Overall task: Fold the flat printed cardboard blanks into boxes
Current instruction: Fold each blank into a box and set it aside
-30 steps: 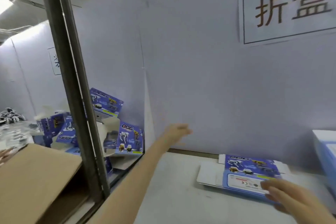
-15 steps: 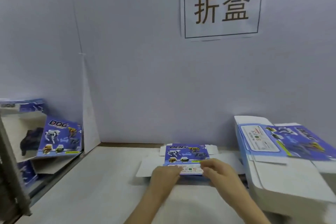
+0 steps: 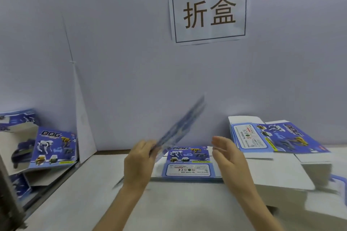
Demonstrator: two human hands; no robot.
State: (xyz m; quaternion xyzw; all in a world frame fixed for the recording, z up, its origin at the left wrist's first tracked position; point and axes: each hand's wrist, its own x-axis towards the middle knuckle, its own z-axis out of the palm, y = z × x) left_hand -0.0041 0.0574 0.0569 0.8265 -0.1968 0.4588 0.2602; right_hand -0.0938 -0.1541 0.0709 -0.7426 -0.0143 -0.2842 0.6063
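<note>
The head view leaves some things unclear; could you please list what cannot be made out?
All in the head view:
- Lifted blank: motion blur smears its print.
- Left hand: its fingertips merge with the blurred blank.
- Flat blank: label text too small.
- Folded boxes at left: cut off by the frame edge.

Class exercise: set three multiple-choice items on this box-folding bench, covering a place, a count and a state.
1. The stack of flat blanks lies: A) to the person's right B) to the person's left C) pinned to the wall.
2. Characters on the wall sign: A) one B) two C) four.
3. The right hand is: A) gripping a blank B) fisted C) open, empty.
Key: A, it sits at the right; B, two characters show; C, its fingers are relaxed, and only the left hand holds the lifted blank.
</note>
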